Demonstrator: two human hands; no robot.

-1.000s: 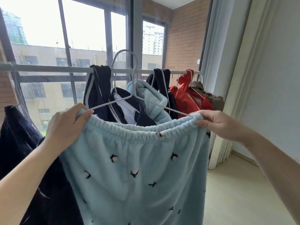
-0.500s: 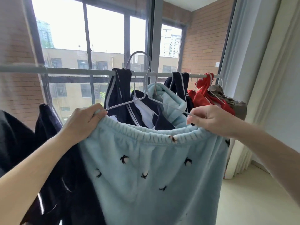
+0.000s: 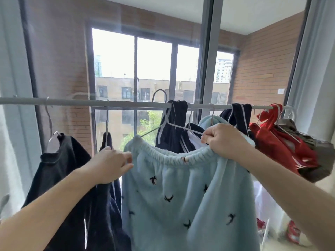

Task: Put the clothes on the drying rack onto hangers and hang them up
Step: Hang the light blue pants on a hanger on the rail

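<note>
Light blue fleece pants with small black bird marks hang by their elastic waistband on a white wire hanger. The hanger's hook sits at the grey rail; whether it rests on it I cannot tell. My right hand grips the waistband's right end together with the hanger arm. My left hand is lower, at the pants' left edge, thumb and fingers pinching the fabric there. The hanger's left end pokes into the waistband's raised left corner.
Dark tops hang on hangers at the left of the rail. Navy striped pants drape over it behind the blue pants; a red garment and a brown one hang at the right. Curtains flank both sides, with windows behind.
The hanger with the pants has gone up to the rail. My left hand has left the waistband's left end and dropped to the pants' side edge. My right hand keeps its grip.
</note>
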